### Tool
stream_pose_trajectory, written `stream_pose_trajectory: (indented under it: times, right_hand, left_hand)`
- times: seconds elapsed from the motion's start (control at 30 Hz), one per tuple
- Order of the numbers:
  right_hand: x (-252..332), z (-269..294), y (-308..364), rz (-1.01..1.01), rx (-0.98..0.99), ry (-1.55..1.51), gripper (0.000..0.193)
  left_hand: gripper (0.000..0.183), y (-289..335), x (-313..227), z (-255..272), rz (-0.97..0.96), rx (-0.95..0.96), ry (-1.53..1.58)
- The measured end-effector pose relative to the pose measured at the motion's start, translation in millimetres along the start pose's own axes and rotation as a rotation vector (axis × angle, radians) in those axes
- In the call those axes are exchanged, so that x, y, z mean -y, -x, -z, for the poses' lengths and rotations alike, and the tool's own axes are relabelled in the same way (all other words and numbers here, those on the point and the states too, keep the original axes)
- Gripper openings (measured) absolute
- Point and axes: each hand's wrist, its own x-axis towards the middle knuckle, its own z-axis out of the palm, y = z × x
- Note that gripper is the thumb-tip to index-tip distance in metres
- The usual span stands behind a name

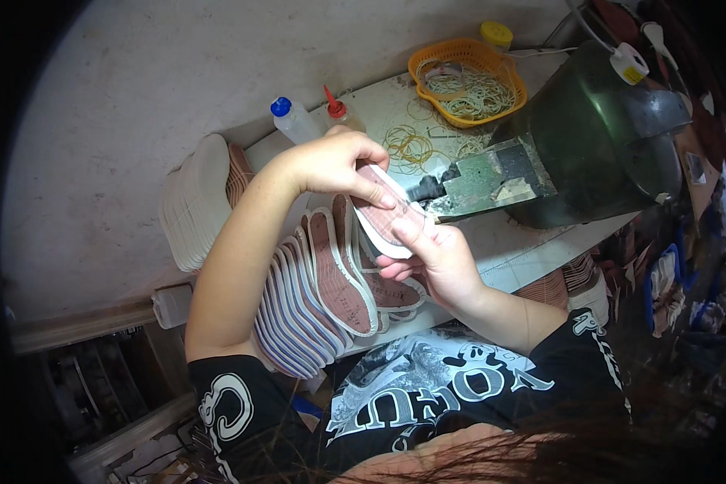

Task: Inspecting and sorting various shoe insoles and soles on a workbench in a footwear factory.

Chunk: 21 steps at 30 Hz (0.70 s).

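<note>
A shoe insole (389, 223) with a pinkish-brown face and a white rim is held between my two hands. My left hand (340, 165) grips its upper end, thumb pressed on the face. At the lower end, my right hand (442, 256) pinches it with the thumb on top and fingers underneath. The insole's right edge is at the dark, blurred tip (427, 190) of a green machine (589, 137); I cannot tell whether they touch. Below my hands, a row of similar insoles (343, 282) leans on the table, some partly hidden by my left arm.
Behind my left arm stands a stack of white-edged insoles (198, 206). A blue-capped bottle (292, 121) and a red-tipped bottle (335, 106) stand farther back. An orange basket (427, 89) holds pale rubber bands near a yellow lid (496, 34); loose bands (409, 147) lie nearby.
</note>
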Motion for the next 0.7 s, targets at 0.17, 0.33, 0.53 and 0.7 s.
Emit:
stream_pose_trajectory:
  times: [0.17,0.33,0.53,0.7]
  right_hand:
    - [1.9,-0.8,-3.1,-0.028,-0.019,0.003,0.037]
    - [2.9,1.2,-3.5,-0.023,0.0,0.01,0.037]
    - [6.4,5.4,1.4,-0.04,0.072,-0.008,0.039]
    - [12.2,11.6,3.0,-0.054,0.071,0.018,0.037]
  left_hand:
    - [0.041,13.5,-5.9,-4.2,0.051,-0.038,0.074]
    - [0.039,37.4,-20.0,-19.2,0.097,-0.149,0.113]
    - [0.042,55.9,-30.2,-56.3,0.242,-0.314,0.197]
    - [0.035,50.4,-42.6,-72.0,0.321,-0.23,0.376]
